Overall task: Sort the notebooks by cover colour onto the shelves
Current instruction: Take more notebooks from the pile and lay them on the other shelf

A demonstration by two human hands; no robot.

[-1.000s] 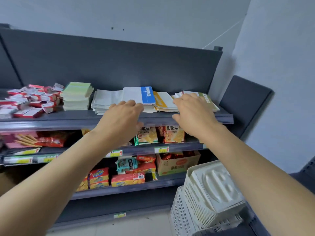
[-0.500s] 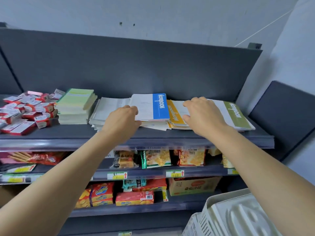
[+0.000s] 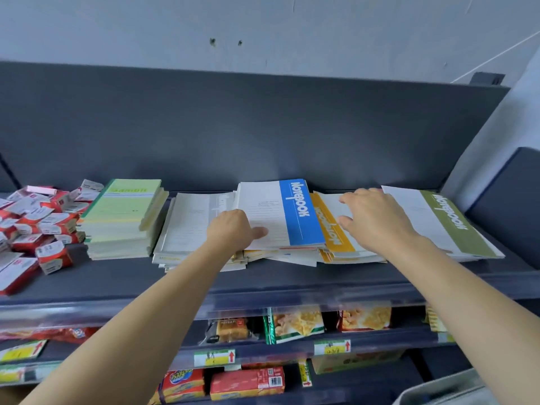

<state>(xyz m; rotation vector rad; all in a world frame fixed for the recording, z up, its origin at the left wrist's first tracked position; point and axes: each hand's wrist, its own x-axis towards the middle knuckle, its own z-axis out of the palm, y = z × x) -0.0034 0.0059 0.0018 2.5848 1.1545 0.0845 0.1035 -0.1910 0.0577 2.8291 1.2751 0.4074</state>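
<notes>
left hand point(image 3: 233, 229) pinches the blue notebook point(image 3: 301, 213) at its left edge, thumb on the cover, atop the mixed pile on the top shelf point(image 3: 263, 282). right hand point(image 3: 377, 220) lies flat, fingers spread, on the yellow notebook point(image 3: 333, 232) at blue's 3 o'clock. green notebook point(image 3: 455, 226) further toward 3, pale green stack point(image 3: 122, 217) at 9.

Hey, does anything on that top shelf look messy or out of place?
Yes. On the grey top shelf, the blue-banded white notebook, yellow-banded notebook and green-banded notebook lie fanned and skewed over a ragged mixed pile, unlike the squared pale green notebook stack. Small red-and-white boxes lie tumbled at left.
</notes>
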